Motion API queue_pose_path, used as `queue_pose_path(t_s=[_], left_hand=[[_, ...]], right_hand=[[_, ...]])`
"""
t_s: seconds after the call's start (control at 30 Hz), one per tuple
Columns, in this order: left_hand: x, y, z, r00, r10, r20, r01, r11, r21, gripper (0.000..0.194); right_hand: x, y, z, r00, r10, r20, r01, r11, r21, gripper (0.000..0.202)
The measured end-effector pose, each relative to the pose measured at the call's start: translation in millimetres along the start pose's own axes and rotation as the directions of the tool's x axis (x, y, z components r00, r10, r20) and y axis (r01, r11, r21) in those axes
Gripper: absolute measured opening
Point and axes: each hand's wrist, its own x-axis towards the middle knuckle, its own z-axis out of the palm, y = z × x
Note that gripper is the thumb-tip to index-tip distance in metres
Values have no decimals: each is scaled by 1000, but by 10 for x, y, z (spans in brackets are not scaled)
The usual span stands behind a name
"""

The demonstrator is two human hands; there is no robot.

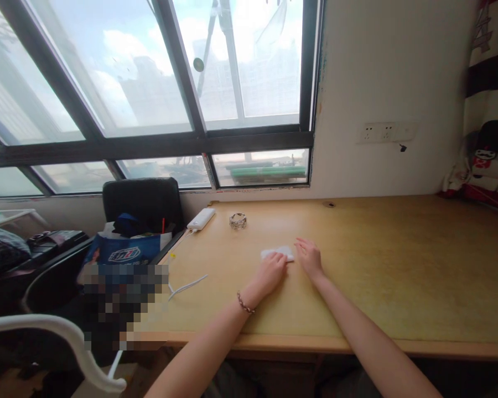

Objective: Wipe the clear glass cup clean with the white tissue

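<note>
A small white folded cloth or tissue (278, 252) lies on the wooden desk in front of me. My left hand (273, 271) rests on its near edge with the fingers bent over it; whether they grip it is hidden. Just right of the white piece, my right hand (309, 256) is raised on its side, fingers apart and pointing left, holding nothing. A thin dark edge shows under the white piece beside my left fingertips. A beaded bracelet circles my left wrist.
A silvery ring-shaped object (238, 221) and a white power bank (201, 219) with a cable stand toward the desk's back left. Another white cable (191, 285) lies near the left edge. Beyond it are a black chair (141, 199) and a blue bag (122, 254).
</note>
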Motion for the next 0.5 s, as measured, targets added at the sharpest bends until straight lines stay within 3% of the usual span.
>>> queue_pose_path(t_s=[0.1, 0.2, 0.5], left_hand=[[-176, 123, -131, 999, 19, 26, -18, 998, -53, 27], [-349, 47, -272, 999, 17, 43, -13, 997, -71, 30], [-1010, -725, -537, 995, -60, 86, 62, 998, -28, 35]], right_hand=[[60, 195, -85, 993, 89, -76, -91, 995, -29, 31], [69, 318, -138, 982, 164, -96, -168, 985, -38, 33], [51, 372, -195, 924, 374, -77, -379, 923, -59, 33]])
